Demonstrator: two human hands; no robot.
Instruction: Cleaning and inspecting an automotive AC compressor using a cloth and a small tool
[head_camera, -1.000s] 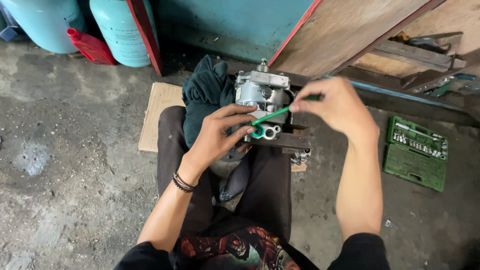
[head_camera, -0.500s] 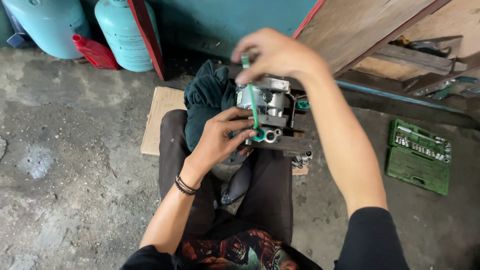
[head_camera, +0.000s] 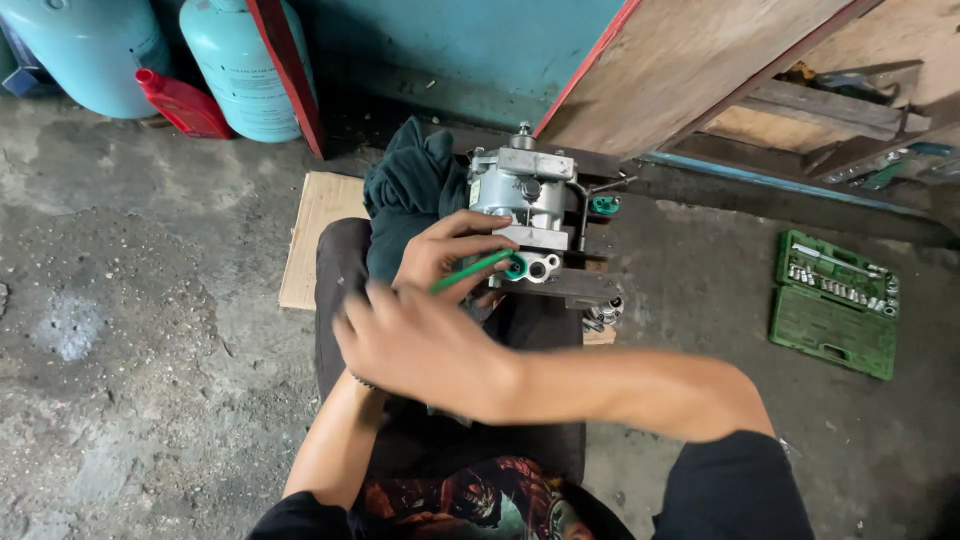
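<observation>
Two hands were at work over the lap. The left hand (head_camera: 445, 255) lay with fingers curled against the side of the silver compressor (head_camera: 525, 205), pinching the green ring (head_camera: 515, 266) at the unit's lower port. The right hand (head_camera: 420, 345) crossed in front, blurred, closed around the handle end of the thin green tool (head_camera: 470, 272), whose tip met that ring. The compressor sat on a dark metal bar (head_camera: 565, 287) at the knees, against a dark green cloth (head_camera: 410, 195). A cardboard sheet (head_camera: 315, 235) lay on the rough concrete floor (head_camera: 130, 330), with an open green socket set (head_camera: 835, 300) well off to the right and pale blue gas cylinders (head_camera: 235, 65) by the teal wall. Half a second before, the right hand was raised above the compressor; it had since swung down and across to the left.
</observation>
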